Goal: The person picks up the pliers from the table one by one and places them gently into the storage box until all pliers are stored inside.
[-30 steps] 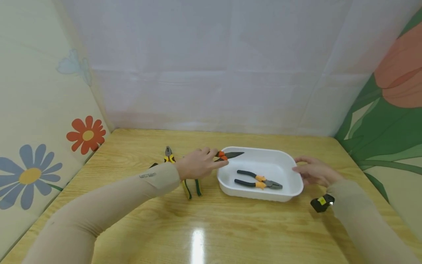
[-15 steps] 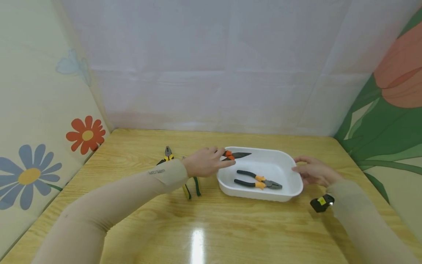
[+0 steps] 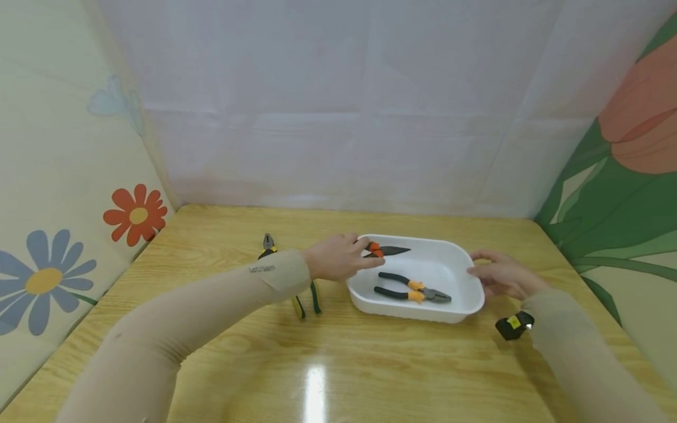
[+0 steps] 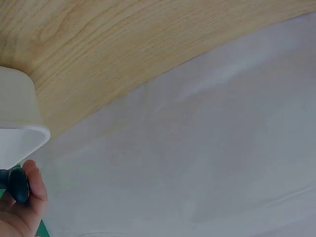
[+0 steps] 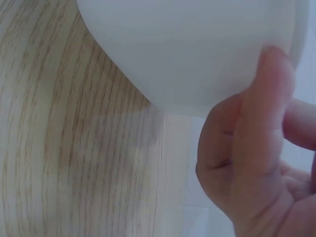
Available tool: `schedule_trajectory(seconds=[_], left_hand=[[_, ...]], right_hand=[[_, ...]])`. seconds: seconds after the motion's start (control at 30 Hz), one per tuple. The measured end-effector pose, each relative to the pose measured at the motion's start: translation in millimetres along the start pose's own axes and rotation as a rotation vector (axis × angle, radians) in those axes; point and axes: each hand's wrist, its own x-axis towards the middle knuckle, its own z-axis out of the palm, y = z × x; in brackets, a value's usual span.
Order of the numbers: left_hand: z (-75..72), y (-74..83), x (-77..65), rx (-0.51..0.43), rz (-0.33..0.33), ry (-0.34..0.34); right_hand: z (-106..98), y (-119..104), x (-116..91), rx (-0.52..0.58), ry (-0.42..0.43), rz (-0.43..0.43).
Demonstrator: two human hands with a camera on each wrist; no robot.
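Your narrowest room is on the far side: only a strip of tabletop [image 3: 396, 370] runs between the far rim of the white tray [image 3: 455, 258] and the table's far edge, where a pale cloth [image 3: 359, 147] rises. On the near side you have a broad stretch of wood. The left edge, by the flowered panel [image 3: 53, 170], is well apart from the tray; the right edge, by the tulip panel [image 3: 629, 205], is closer, and your right sleeve crosses that side.

Count one tray and four pliers. Your left hand [image 3: 335, 257] has its fingers curled round the red-handled pliers [image 3: 392, 251], over the tray's far left corner, tips pointing right; you cannot tell whether they touch the floor. The orange-and-black pliers [image 3: 416, 296] lie nearer you in the tray. Two more lie left on the table, partly hidden by your left arm: the yellow-and-black pliers [image 3: 268, 241] farther, the green-and-yellow pliers [image 3: 315, 297] nearer. Your right hand [image 3: 502, 276] pinches the tray's right end.
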Motion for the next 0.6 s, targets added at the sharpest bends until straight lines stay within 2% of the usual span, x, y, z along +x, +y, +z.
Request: schedule_trajectory(seconds=[0.07, 0.3, 0.6], left_hand=[[-2.6, -0.7, 2.6, 0.014, 0.006, -0.01], [-6.8, 1.2, 13.7, 0.016, 0.034, -0.111], [1.1, 6.9, 29.4, 0.024, 0.075, -0.097]], right_hand=[[0, 0, 0, 0.004, -0.006, -0.011], [2, -2, -2, 0.017, -0.007, -0.012], [0, 0, -1, -0.007, -0.001, 0.003]])
